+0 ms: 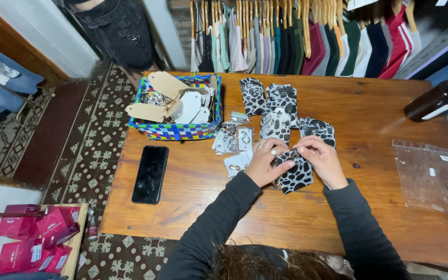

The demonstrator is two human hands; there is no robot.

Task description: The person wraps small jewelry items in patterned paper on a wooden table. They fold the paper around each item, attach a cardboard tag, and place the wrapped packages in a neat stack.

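Both my left hand [263, 162] and right hand [321, 159] grip the black-and-white spotted pouch [296, 176] on the tabletop [379, 109], pinching its upper edge; it looks soft, light, floppy, best held by that rim.

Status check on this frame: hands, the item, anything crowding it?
Left hand and right hand both grip one black-and-white spotted pouch on the wooden table. More spotted pouches and small clear packets lie just beyond, close by.
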